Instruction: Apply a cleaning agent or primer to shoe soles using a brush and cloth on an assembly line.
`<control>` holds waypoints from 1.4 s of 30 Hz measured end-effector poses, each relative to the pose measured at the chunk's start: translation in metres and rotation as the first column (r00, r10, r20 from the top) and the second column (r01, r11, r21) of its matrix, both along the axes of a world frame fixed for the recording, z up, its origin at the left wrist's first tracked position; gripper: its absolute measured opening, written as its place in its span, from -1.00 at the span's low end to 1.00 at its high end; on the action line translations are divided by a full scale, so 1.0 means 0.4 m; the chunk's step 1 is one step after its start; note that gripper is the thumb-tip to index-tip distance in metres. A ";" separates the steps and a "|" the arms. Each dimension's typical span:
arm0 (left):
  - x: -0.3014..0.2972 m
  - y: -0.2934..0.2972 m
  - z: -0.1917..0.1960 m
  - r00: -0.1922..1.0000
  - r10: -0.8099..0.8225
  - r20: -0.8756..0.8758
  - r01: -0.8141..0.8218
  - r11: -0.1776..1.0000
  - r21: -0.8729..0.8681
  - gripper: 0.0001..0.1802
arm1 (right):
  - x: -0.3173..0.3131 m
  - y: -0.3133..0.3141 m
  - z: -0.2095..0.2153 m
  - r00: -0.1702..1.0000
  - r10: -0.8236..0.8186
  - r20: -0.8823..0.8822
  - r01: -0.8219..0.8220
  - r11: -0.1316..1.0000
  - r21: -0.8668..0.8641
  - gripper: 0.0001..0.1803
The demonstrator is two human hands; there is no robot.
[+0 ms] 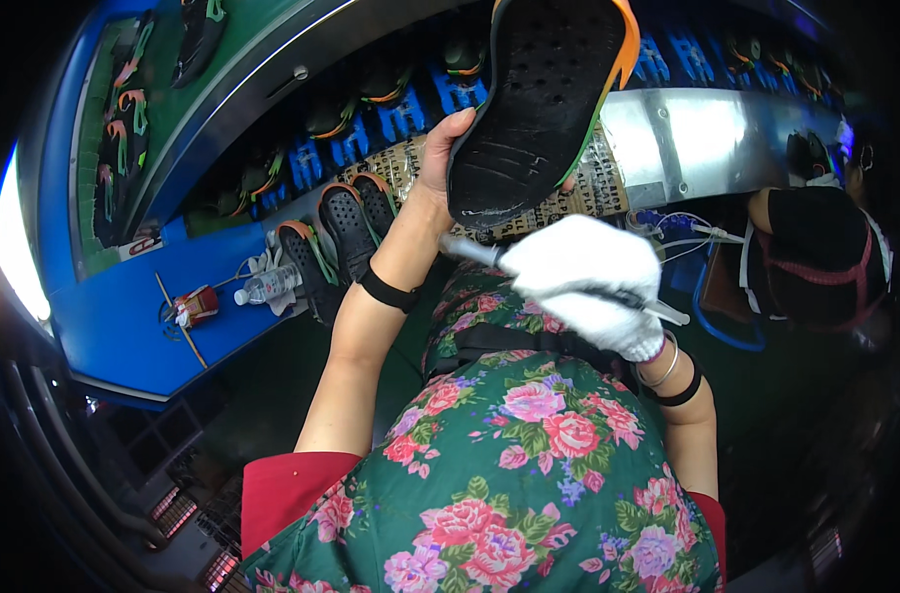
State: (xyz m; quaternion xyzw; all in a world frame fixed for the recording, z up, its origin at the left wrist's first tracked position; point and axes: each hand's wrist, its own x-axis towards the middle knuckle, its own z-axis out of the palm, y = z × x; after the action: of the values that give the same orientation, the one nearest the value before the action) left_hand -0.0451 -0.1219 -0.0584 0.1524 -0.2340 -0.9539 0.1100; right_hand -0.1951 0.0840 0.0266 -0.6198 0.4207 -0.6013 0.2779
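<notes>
My bare left hand [438,158] grips a black shoe sole [534,109] with orange and green edging by its left side. Small dimples cover its upper part, and wet-looking gloss shows along the lower end. In a white glove, my right hand [588,282] is closed round a brush-like tool [474,250]. Its greyish tip is blurred and lies just below the sole's lower end; whether they touch I cannot tell. The tool's pale rear end sticks out by my right wrist. Several similar black soles [346,225] stand to the left of my left forearm.
Behind the sole runs a conveyor with blue racks [400,117] carrying more shoes, edged by a metal rail [707,138] and printed tape. On the blue table [104,316] at left lie a plastic bottle [267,287] and a small red object [195,304]. Another person [815,242] sits at right.
</notes>
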 end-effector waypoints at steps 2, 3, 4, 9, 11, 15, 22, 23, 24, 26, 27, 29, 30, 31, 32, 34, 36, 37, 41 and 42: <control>-0.028 0.019 0.022 0.996 -0.030 -0.087 0.036 0.997 0.071 0.07 | 0.007 0.003 -0.018 0.978 -0.197 0.066 0.191 0.977 0.094 -0.84; -0.029 0.033 0.038 0.995 -0.024 -0.094 0.030 0.998 0.057 0.07 | 0.009 0.004 -0.031 0.980 -0.189 0.062 0.184 0.980 0.080 -0.84; -0.030 0.043 0.052 0.999 0.023 -0.042 -0.020 0.998 0.061 0.04 | 0.008 0.005 -0.042 0.981 -0.084 0.175 0.060 0.989 0.135 -0.83; -0.009 0.066 0.060 0.997 0.036 -0.072 -0.020 0.977 0.214 -0.19 | -0.048 -0.017 -0.041 0.973 -0.108 0.206 0.070 0.981 0.183 -0.84; 0.011 0.083 0.038 0.982 0.185 -0.023 -0.146 0.843 0.518 -0.26 | -0.073 -0.055 -0.015 0.977 -0.192 -0.093 0.201 0.975 0.099 -0.80; 0.018 0.154 0.062 0.996 0.057 -0.074 -0.038 0.972 0.230 -0.29 | -0.109 -0.105 0.017 0.795 -0.488 -0.361 0.450 0.873 -0.188 -0.76; 0.065 0.125 0.128 0.966 0.243 -0.088 -0.230 0.964 0.135 -0.19 | -0.057 -0.073 0.053 0.994 -0.110 0.028 0.109 0.994 0.030 -0.79; 0.085 0.107 0.162 0.952 0.198 -0.232 -0.191 0.980 0.052 -0.11 | -0.061 -0.058 0.058 0.988 -0.107 0.109 0.096 0.990 0.103 -0.84; 0.095 0.080 0.183 0.951 0.161 -0.265 -0.166 0.986 0.005 0.07 | -0.073 -0.045 0.042 0.955 -0.117 0.273 0.089 0.990 0.112 -0.87; 0.114 0.031 0.245 0.923 0.127 -0.362 -0.193 0.969 -0.152 0.27 | -0.078 -0.020 -0.015 0.781 -0.193 0.594 0.126 0.980 0.153 -0.83; 0.108 -0.009 0.281 0.885 0.050 -0.463 -0.167 0.962 -0.215 0.32 | -0.081 -0.006 -0.034 0.707 -0.281 0.649 0.179 0.959 0.219 -0.81; 0.101 -0.094 0.347 0.825 0.010 -0.565 -0.147 0.969 -0.197 0.36 | -0.085 -0.009 -0.060 0.652 -0.321 0.687 0.161 0.944 0.288 -0.83; 0.096 -0.120 0.378 0.823 0.099 -0.559 -0.188 0.976 -0.105 0.32 | -0.076 -0.011 -0.072 0.637 -0.348 0.687 0.172 0.934 0.313 -0.83; 0.076 -0.166 0.414 0.803 0.101 -0.588 -0.206 0.972 -0.113 0.27 | -0.068 -0.018 -0.082 0.658 -0.337 0.673 0.172 0.938 0.301 -0.83; 0.060 -0.210 0.439 0.766 0.142 -0.627 -0.226 0.973 -0.055 0.21 | -0.050 -0.026 -0.087 0.651 -0.337 0.681 0.147 0.935 0.323 -0.79; 0.031 -0.322 0.461 0.761 0.446 -0.470 -0.418 0.892 0.170 0.08 | -0.037 -0.037 -0.136 0.658 -0.331 0.676 0.115 0.932 0.343 -0.75; 0.020 -0.402 0.462 0.693 0.672 -0.261 -0.609 0.740 0.287 0.01 | -0.010 -0.054 -0.123 0.653 -0.313 0.690 0.096 0.937 0.335 -0.77; 0.024 -0.444 0.439 0.643 0.689 -0.334 -0.718 0.694 0.051 -0.10 | -0.002 -0.055 -0.140 0.651 -0.303 0.696 0.093 0.942 0.323 -0.78; 0.003 -0.523 0.431 0.462 0.837 -0.293 -0.859 0.340 -0.384 -0.24 | -0.002 -0.041 -0.154 0.661 -0.318 0.680 0.070 0.928 0.366 -0.78; -0.001 -0.524 0.432 0.416 0.873 -0.255 -0.843 0.265 -0.469 -0.26 | 0.000 -0.039 -0.158 0.666 -0.322 0.673 0.085 0.929 0.360 -0.78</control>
State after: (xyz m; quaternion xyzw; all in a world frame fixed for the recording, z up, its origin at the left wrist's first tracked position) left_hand -0.0456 -0.3317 0.1144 0.2431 -0.3702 -0.6301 0.6379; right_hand -0.1950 0.0683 -0.0366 -0.2326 0.4302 -0.7527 0.4407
